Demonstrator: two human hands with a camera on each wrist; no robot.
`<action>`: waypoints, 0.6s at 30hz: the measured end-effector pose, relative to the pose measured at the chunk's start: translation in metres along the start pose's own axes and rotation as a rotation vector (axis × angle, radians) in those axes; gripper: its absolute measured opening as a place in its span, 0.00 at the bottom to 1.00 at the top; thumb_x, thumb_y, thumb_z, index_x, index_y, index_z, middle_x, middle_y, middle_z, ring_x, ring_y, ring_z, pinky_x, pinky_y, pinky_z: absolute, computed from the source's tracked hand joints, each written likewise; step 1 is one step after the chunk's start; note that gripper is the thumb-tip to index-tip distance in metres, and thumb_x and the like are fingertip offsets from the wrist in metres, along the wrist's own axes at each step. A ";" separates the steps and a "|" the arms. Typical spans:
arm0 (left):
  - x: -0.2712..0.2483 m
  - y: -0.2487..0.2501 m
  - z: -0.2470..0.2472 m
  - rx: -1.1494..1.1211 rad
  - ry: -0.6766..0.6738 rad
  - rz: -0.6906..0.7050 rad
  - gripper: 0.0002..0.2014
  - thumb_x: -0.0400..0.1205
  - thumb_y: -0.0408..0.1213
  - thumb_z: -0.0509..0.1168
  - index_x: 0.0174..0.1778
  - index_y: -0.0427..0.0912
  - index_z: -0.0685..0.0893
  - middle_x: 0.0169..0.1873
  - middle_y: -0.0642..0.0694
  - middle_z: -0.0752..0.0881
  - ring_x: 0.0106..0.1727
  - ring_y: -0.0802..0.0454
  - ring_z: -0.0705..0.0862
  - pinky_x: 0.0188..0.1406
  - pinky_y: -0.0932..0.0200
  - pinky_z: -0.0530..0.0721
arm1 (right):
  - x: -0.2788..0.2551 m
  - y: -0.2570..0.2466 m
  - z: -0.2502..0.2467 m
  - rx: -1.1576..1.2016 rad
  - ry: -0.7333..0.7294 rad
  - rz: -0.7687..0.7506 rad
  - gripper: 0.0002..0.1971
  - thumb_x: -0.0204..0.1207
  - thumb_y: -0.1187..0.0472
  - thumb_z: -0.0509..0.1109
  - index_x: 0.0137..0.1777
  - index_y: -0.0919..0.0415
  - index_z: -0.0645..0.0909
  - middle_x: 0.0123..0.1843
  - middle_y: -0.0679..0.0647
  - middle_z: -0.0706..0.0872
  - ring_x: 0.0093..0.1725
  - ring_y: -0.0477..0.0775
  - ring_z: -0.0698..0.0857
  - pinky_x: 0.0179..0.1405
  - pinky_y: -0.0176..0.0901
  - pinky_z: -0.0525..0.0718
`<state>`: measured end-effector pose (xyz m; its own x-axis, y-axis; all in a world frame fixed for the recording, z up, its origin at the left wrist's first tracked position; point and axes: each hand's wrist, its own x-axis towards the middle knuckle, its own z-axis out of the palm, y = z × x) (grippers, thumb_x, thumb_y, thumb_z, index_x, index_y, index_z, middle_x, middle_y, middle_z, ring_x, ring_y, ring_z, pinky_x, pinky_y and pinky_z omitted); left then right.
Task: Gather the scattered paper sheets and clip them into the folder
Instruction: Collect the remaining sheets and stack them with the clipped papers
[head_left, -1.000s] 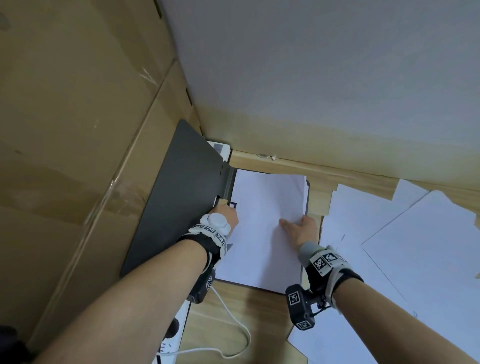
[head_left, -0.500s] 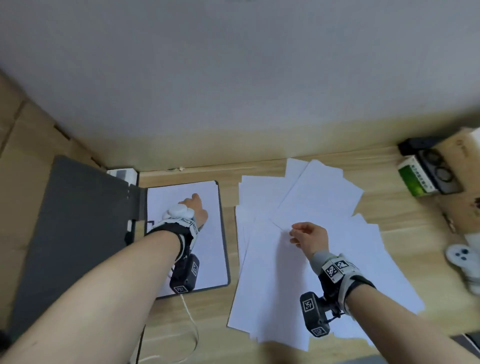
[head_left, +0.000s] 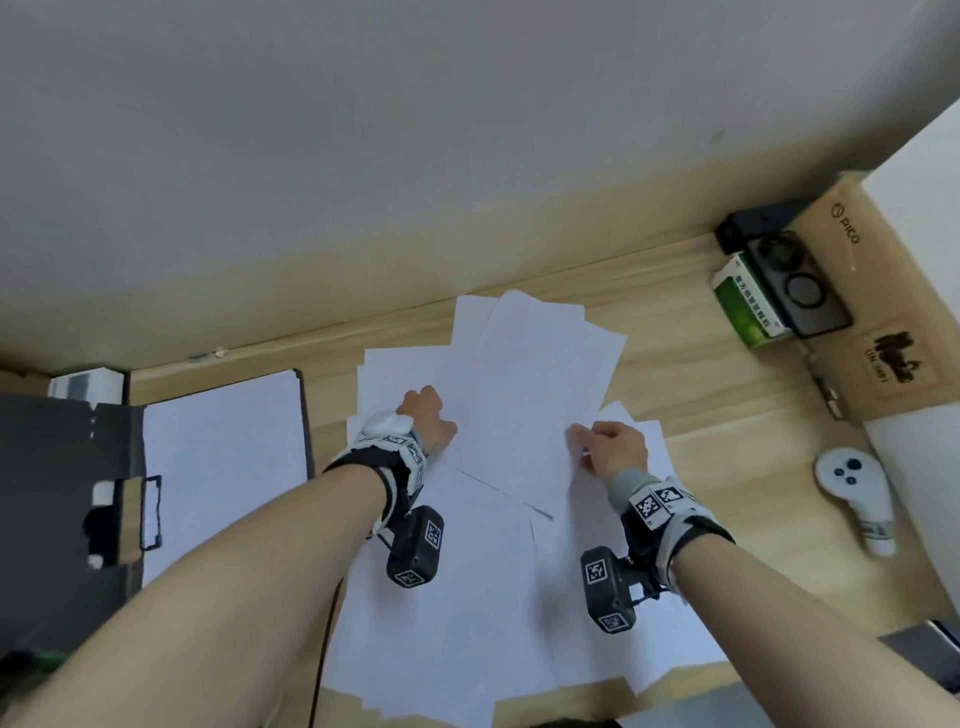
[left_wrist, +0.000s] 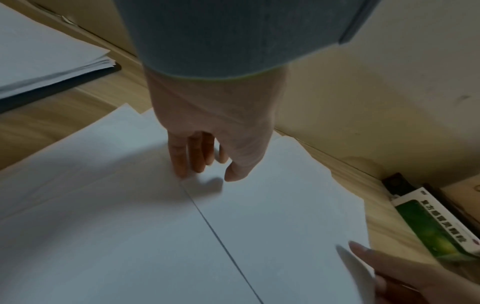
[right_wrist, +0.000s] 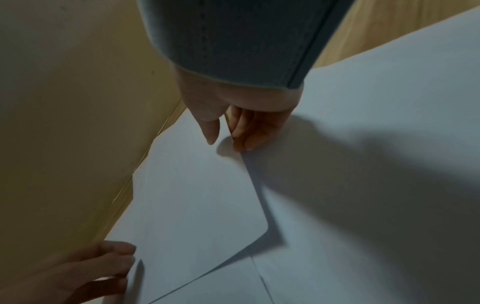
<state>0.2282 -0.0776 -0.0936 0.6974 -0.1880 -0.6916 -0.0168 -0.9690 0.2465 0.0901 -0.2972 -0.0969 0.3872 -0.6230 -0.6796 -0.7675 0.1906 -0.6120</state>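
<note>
Beyond the hands, passage is blocked by the wall (head_left: 467, 156); bare desk (head_left: 727, 415) is left free to their right.

Home or office desk corner, wooden desk (head_left: 727, 431), cardboard box (head_left: 883, 312), game controller (head_left: 852, 478)

Wooden counter (head_left: 727, 447) set against a grey wall (head_left: 467, 130). At the counter's far right corner, a cardboard box (head_left: 883, 312) printed "PICO". Just left of the box, a dark device (head_left: 800, 291) with two round lenses; touching its left side, a green-and-white carton (head_left: 745, 306). Nearer than the box, a white controller (head_left: 852, 488) with three dark buttons lies flat on the counter.
</note>
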 end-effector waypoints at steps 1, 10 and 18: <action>0.005 0.004 0.006 0.000 -0.004 -0.004 0.19 0.79 0.42 0.64 0.66 0.41 0.75 0.66 0.41 0.74 0.59 0.40 0.82 0.54 0.53 0.81 | 0.006 -0.004 0.000 -0.031 -0.024 -0.013 0.14 0.62 0.53 0.76 0.29 0.52 0.72 0.29 0.53 0.75 0.27 0.56 0.72 0.32 0.45 0.75; -0.034 -0.027 -0.009 -0.091 0.127 -0.118 0.09 0.79 0.36 0.63 0.54 0.39 0.79 0.50 0.45 0.83 0.54 0.42 0.82 0.50 0.53 0.79 | 0.011 -0.014 -0.013 -0.056 -0.136 -0.199 0.05 0.76 0.64 0.71 0.43 0.67 0.83 0.41 0.59 0.87 0.38 0.55 0.82 0.37 0.40 0.79; -0.082 -0.074 0.016 -0.106 0.060 -0.244 0.13 0.80 0.34 0.60 0.30 0.42 0.66 0.26 0.47 0.67 0.25 0.52 0.64 0.24 0.62 0.58 | -0.024 0.010 -0.019 -0.067 -0.265 -0.201 0.02 0.77 0.67 0.73 0.44 0.62 0.84 0.35 0.52 0.86 0.35 0.53 0.82 0.36 0.42 0.80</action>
<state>0.1608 0.0068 -0.0662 0.7131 0.0618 -0.6984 0.2296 -0.9618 0.1492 0.0633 -0.2948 -0.0798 0.6470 -0.4228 -0.6345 -0.6904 0.0283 -0.7229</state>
